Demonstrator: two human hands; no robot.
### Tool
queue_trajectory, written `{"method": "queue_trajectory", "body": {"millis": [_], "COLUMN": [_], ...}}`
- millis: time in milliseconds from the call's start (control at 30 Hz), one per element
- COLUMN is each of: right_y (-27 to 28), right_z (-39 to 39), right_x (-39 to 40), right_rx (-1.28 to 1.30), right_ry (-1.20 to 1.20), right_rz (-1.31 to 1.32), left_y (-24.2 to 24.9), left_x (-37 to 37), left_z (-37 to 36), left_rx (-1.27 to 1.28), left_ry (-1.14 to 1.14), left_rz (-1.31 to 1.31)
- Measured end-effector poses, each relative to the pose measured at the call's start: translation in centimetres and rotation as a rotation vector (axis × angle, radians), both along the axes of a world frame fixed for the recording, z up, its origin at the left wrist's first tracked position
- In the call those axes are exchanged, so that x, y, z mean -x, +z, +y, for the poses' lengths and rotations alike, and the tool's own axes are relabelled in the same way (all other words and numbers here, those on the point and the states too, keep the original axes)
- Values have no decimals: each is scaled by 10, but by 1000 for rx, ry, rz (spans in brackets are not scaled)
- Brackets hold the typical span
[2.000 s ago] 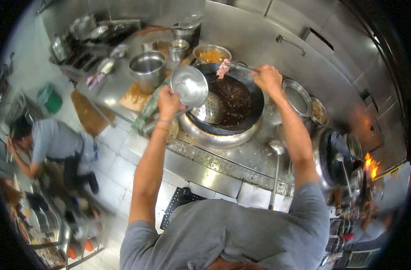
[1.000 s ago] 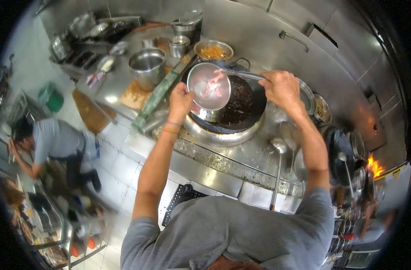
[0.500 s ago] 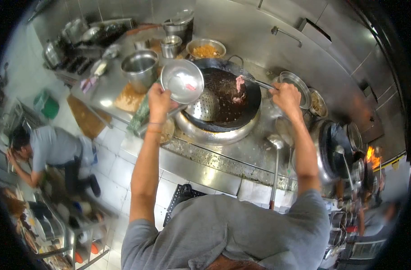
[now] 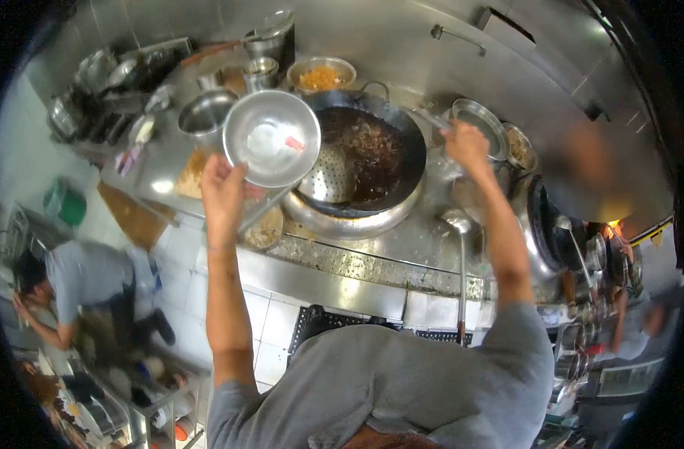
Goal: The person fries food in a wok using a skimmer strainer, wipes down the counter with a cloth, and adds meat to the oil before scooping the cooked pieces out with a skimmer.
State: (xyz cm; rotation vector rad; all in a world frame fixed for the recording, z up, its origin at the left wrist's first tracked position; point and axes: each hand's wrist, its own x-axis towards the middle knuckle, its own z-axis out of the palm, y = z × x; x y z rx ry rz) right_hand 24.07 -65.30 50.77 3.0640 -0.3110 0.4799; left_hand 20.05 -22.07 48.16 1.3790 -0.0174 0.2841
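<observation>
My left hand [image 4: 224,193] grips the rim of a shiny metal bowl [image 4: 261,153], tilted so its inside shows. A small pink piece of meat [image 4: 294,144] lies in the bowl. My right hand [image 4: 468,147] is closed around metal tongs [image 4: 432,117], their tips pointing left over the far right rim of a black wok [image 4: 408,153]. Dark liquid with bits of food [image 4: 372,150] fills the wok. A perforated strainer [image 4: 328,178] rests inside its left side, below the bowl.
Behind the wok stands a bowl of orange food [image 4: 323,77]. Metal pots [image 4: 207,112] crowd the left counter. A ladle [image 4: 462,247] lies to the right. Flames [image 4: 615,224] rise at a farther burner. Another person [image 4: 91,273] bends over at the left.
The bowl in my left hand has come left and closer. My right hand has pulled the tongs back from over the wok; the meat at their tips is no longer there.
</observation>
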Motion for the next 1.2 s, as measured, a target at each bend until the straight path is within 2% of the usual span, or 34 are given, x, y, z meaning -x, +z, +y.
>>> {"method": "queue_trajectory", "body": {"millis": [33, 133, 233, 333, 367, 433, 533, 633, 700, 733, 833, 900, 967, 1033, 1100, 1133, 1167, 1200], "right_y": [0, 14, 28, 32, 29, 11, -19, -47, -54, -57, -76, -104, -131, -123, -97, -97, -96, -67], "right_z": [-10, -27, -43, -25, -19, -15, -6, -21, -37, -44, -58, -67, -73, -86, -106, -128, -155, -175], "right_x": [6, 27, 53, 81, 84, 83, 73, 61, 62, 62, 56, 42, 26, 22, 22, 12, -2, -5], "right_rx": [-29, -23, -152, -188, -170, -254, -187, -290, -314, -339, -370, -373, -469, -517, -483, -421, -386, -350], "right_ry": [43, -12, 107, 406, 472, 531, 634, 664, 659, 636, 618, 616, 663, 657, 511, 434, 277, 176], "right_rz": [-151, -114, -163, -282, -303, -133, -296, -192, -120, -106, -121, -153, -161, -166, -291, -349, -260, -149], "left_y": [-3, -14, -19, -21, -20, -17, -18, -25, -29, -52, -56, -65, -43, -50, -41, -32, -22, -12], "left_x": [3, 0, -6, -4, -2, 3, 12, 16, 15, 3, 1, 1, 20, 34, 77, 102, 128, 157], "left_z": [-1, -20, -49, -94, -112, -147, -188, -213, -220, -208, -203, -189, -189, -160, -123, -112, -115, -115], "left_rx": [4, -29, -44, -121, -141, -227, -293, -343, -526, -768, -769, -866, -646, -778, -807, -661, -489, -439], "left_ry": [-15, -36, -74, -60, -65, 16, 57, 144, 239, 340, 424, 511, 477, 606, 515, 504, 555, 589], "left_rz": [-1, 34, 38, -4, -1, -41, -61, -32, -11, -54, -97, -108, 15, -99, 15, 86, 46, 114]}}
